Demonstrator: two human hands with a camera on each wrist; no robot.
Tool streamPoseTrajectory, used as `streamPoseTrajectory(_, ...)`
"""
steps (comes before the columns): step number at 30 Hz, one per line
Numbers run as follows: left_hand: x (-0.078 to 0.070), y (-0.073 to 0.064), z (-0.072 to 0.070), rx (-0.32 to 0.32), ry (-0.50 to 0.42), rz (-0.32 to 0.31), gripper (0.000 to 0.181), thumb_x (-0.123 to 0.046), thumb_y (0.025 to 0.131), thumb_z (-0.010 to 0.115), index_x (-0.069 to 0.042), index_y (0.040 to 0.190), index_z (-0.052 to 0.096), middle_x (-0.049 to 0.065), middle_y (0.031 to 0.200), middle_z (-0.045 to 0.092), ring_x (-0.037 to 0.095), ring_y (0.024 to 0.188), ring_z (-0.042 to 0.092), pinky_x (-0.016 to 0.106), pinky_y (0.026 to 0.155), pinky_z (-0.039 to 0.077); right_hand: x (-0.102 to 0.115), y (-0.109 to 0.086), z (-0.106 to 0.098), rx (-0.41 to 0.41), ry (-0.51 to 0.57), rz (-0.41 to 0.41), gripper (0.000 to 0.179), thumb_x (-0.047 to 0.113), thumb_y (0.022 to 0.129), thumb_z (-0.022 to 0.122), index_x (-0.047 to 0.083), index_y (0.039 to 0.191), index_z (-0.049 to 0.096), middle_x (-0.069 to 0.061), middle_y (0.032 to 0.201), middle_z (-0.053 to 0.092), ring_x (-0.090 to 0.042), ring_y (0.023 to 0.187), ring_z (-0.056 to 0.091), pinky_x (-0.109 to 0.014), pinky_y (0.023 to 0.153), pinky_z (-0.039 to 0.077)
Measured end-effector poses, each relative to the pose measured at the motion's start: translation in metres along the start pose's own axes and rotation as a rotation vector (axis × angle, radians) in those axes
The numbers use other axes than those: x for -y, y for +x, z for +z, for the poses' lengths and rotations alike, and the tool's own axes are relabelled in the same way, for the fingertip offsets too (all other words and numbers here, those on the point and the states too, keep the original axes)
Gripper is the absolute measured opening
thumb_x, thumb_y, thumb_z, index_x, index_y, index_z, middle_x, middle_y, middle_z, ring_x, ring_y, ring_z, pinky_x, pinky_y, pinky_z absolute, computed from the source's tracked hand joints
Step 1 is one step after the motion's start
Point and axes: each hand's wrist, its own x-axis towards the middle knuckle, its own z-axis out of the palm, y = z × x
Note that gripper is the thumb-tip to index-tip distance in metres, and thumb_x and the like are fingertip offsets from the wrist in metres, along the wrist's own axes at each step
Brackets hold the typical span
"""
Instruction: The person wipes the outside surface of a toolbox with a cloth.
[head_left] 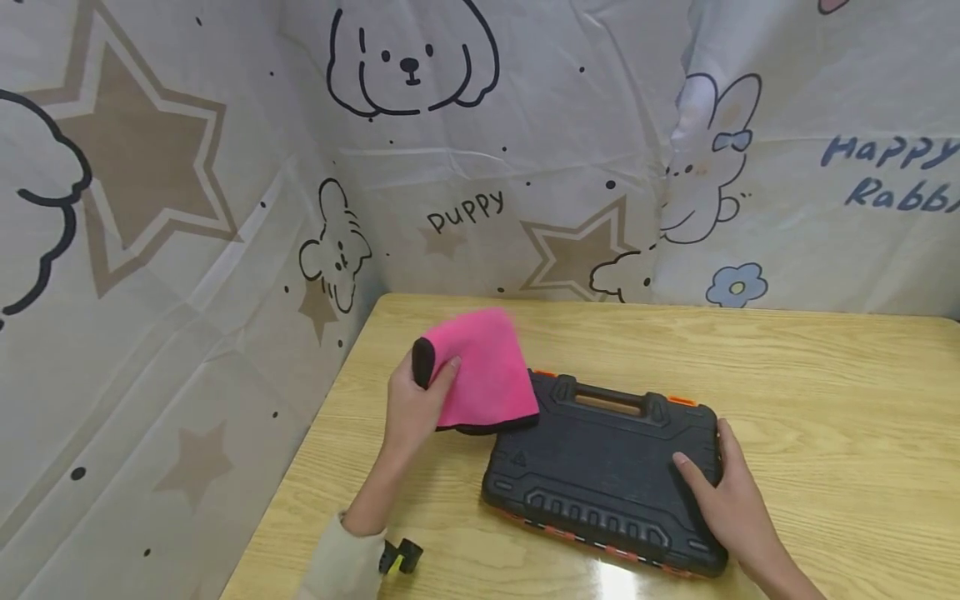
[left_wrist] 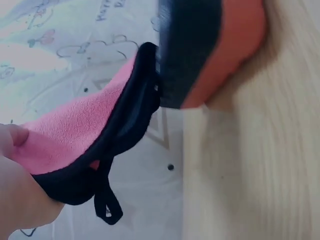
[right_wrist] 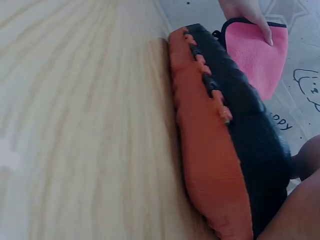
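A folded pink cloth (head_left: pixel 483 367) with black edging is pinched in my left hand (head_left: pixel 414 408), thumb on top. Its lower right corner overlaps the upper left corner of a black plastic carrying case (head_left: pixel 600 467). In the left wrist view a small black loop (left_wrist: pixel 107 205) hangs from the cloth's edging. The case lies flat on the table, handle away from me; the right wrist view shows its orange lower half (right_wrist: pixel 210 165). My right hand (head_left: pixel 731 500) holds the case's right side, thumb on the lid; its other fingers are mostly hidden.
The case rests on a light wood-grain table (head_left: pixel 847 417). A cartoon-printed cloth (head_left: pixel 450 167) hangs behind the table and along its left side. A small black item with a yellow-green part (head_left: pixel 401 557) shows beside my left sleeve.
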Motion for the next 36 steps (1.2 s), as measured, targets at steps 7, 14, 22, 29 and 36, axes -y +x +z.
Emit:
streamPoseTrajectory(7,0.019,0.005,-0.006,-0.111,0.141,0.125,0.026,-0.006,0.088,0.076,-0.001,0.111,0.064,0.014,0.103,0.069,0.024,0.096,0.064,0.045,0.084,0.051,-0.007,0.001,0.005,0.006,-0.038,-0.022,0.101,0.042,0.102,0.056,0.003,0.155,-0.021,-0.031,0.159,-0.013,-0.051,0.145,-0.002,-0.065,0.114,0.010)
streamPoseTrajectory(14,0.032,0.002,0.006,0.002,0.244,0.088,0.027,-0.007,0.091,0.072,-0.004,0.115,0.060,0.015,0.105,0.070,0.026,0.091,0.066,0.045,0.080,0.054,-0.011,0.001,0.006,0.000,0.005,0.031,0.098,0.042,0.103,0.051,0.006,0.153,-0.024,-0.025,0.160,-0.018,-0.047,0.146,-0.006,-0.062,0.115,0.008)
streamPoseTrajectory(22,0.033,-0.005,0.029,0.165,0.290,-0.060,0.026,-0.018,0.096,0.067,-0.009,0.115,0.051,0.016,0.108,0.069,0.024,0.095,0.065,0.047,0.086,0.053,-0.013,0.007,0.002,0.012,0.034,-0.006,0.096,0.039,0.104,0.052,0.005,0.154,-0.023,-0.025,0.160,-0.017,-0.046,0.146,-0.006,-0.061,0.116,0.007)
streamPoseTrajectory(29,0.036,-0.006,0.047,0.310,0.250,-0.155,0.033,-0.026,0.104,0.054,-0.004,0.127,0.048,0.021,0.111,0.065,0.028,0.088,0.063,0.044,0.076,0.052,-0.014,0.008,0.002,-0.004,0.046,-0.035,0.094,0.035,0.105,0.052,0.004,0.154,-0.021,-0.025,0.160,-0.017,-0.044,0.147,-0.008,-0.060,0.116,0.005)
streamPoseTrajectory(36,0.041,-0.006,0.054,0.331,0.165,-0.271,0.055,-0.029,0.103,0.056,0.004,0.145,0.045,0.026,0.137,0.055,0.036,0.129,0.051,0.052,0.107,0.039,-0.012,0.007,0.005,-0.025,0.062,-0.036,0.093,0.034,0.104,0.053,0.004,0.155,-0.019,-0.025,0.161,-0.014,-0.044,0.147,-0.006,-0.060,0.116,0.006)
